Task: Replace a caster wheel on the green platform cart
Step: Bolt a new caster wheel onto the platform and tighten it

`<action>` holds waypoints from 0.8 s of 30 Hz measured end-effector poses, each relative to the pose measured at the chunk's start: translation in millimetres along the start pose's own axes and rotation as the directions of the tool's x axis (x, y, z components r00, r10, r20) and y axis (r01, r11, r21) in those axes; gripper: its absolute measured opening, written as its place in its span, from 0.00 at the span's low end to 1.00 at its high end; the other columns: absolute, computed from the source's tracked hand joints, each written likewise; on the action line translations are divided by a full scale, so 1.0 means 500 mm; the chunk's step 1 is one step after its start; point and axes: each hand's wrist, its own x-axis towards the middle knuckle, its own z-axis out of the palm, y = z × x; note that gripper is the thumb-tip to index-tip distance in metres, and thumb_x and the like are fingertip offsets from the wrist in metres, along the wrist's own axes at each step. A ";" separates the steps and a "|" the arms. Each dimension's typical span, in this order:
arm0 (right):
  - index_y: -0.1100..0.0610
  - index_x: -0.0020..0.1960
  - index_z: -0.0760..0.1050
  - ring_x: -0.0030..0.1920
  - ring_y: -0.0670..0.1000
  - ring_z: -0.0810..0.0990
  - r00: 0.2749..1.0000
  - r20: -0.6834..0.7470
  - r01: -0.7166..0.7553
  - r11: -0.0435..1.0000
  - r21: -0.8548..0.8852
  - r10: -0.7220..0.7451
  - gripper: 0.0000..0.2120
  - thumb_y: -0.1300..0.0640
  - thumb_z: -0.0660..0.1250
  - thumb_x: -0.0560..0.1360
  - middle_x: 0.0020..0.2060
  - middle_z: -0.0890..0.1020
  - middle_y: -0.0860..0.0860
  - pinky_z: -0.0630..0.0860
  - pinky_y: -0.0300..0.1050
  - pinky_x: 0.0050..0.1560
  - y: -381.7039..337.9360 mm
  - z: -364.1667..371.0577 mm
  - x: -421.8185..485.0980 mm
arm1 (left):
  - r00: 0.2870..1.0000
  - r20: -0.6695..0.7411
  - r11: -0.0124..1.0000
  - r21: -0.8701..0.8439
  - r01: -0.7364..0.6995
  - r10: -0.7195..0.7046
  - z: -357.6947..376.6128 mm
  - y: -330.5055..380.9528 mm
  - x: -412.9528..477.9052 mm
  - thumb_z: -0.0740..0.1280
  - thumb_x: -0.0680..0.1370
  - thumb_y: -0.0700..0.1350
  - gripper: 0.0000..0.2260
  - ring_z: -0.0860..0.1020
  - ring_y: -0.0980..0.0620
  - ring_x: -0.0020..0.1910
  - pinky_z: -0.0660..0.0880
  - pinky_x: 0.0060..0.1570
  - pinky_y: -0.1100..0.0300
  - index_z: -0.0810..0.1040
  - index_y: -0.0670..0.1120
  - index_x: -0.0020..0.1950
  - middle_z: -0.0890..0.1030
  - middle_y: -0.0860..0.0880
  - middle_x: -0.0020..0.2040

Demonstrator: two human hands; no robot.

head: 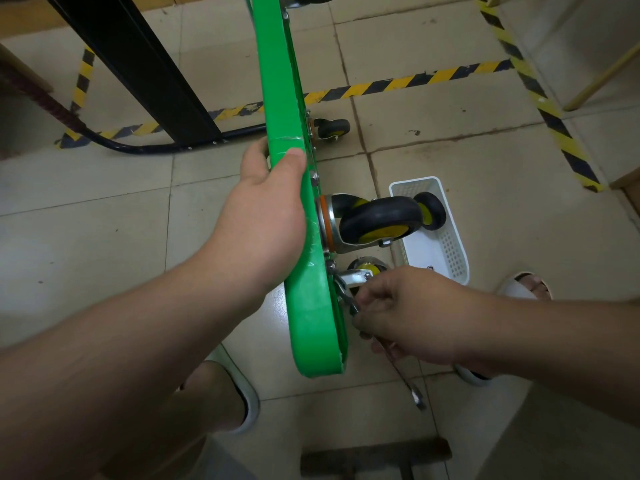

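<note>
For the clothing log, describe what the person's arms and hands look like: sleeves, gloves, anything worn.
The left hand and right hand are ungloved, with no rings showing. The left forearm and right forearm are uncovered to the frame's edge: no sleeve, watch or wristband in view. No markings show.
</note>
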 end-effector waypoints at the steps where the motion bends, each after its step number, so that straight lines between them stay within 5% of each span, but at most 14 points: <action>1: 0.52 0.44 0.80 0.43 0.55 0.85 0.998 -0.037 0.037 0.996 -0.085 -0.041 0.05 0.52 0.70 0.78 0.39 0.84 0.50 0.84 0.54 0.49 0.008 0.001 0.007 | 1.000 -0.003 1.000 0.013 0.001 -0.001 0.000 0.000 0.000 0.52 0.85 0.56 0.18 0.74 0.60 0.39 0.68 0.29 0.64 0.64 0.62 0.75 0.73 0.61 0.45; 4: 0.49 0.46 0.79 0.39 0.48 0.80 0.987 -0.111 0.096 0.975 -0.202 -0.121 0.04 0.50 0.70 0.78 0.36 0.80 0.47 0.79 0.43 0.42 0.025 0.003 0.030 | 1.000 -0.007 1.000 0.027 0.007 -0.007 -0.001 0.001 -0.002 0.52 0.85 0.56 0.17 0.74 0.59 0.36 0.68 0.22 0.70 0.64 0.61 0.75 0.73 0.60 0.43; 11: 0.46 0.59 0.79 0.35 0.36 0.79 0.952 -0.152 0.211 0.929 -0.304 -0.266 0.09 0.51 0.68 0.79 0.47 0.84 0.47 0.75 0.37 0.38 0.039 0.003 0.058 | 1.000 0.001 1.000 -0.024 0.013 -0.013 0.001 0.003 -0.002 0.53 0.85 0.56 0.17 0.76 0.56 0.40 0.70 0.32 0.59 0.65 0.62 0.74 0.74 0.58 0.45; 15: 0.47 0.60 0.79 0.50 0.46 0.82 0.925 -0.193 0.254 0.910 -0.327 -0.327 0.10 0.50 0.69 0.79 0.50 0.85 0.46 0.78 0.43 0.52 0.044 0.007 0.070 | 1.000 -0.003 0.999 -0.032 0.023 -0.023 0.001 0.004 -0.005 0.53 0.85 0.56 0.17 0.76 0.57 0.40 0.70 0.32 0.61 0.64 0.62 0.75 0.73 0.60 0.45; 24: 0.50 0.60 0.80 0.54 0.49 0.82 0.881 -0.235 0.312 0.878 -0.363 -0.410 0.10 0.53 0.69 0.79 0.53 0.85 0.47 0.77 0.46 0.53 0.040 0.016 0.076 | 1.000 -0.001 0.999 -0.038 0.016 -0.016 0.001 0.002 -0.004 0.53 0.85 0.56 0.17 0.77 0.56 0.41 0.71 0.35 0.58 0.64 0.62 0.74 0.74 0.59 0.46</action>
